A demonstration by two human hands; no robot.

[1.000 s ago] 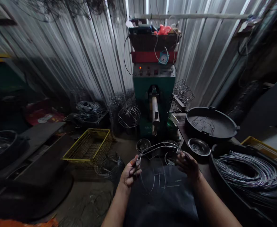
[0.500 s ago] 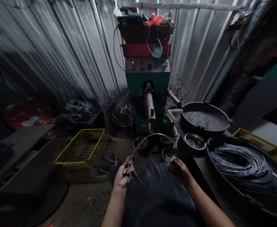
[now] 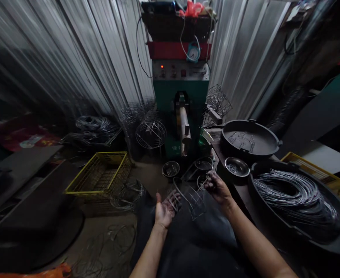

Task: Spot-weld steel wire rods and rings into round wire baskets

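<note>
- Having been opened since earlier, the left hand (image 3: 167,208) is spread.
- One frame (image 3: 191,202) is pinched by the right hand (image 3: 216,187).
- Two trays (image 3: 264,144) are seen.

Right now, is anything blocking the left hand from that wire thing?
Nothing visible: the open left hand is right beside the wire frame, maybe touching it. The right hand grips it.

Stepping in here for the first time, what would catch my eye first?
Probably the green machine in the centre, with its glowing red light. Nearer, the right hand holds a thin wire frame; on the right, a shiny wire coil lies in a black tub.
</note>
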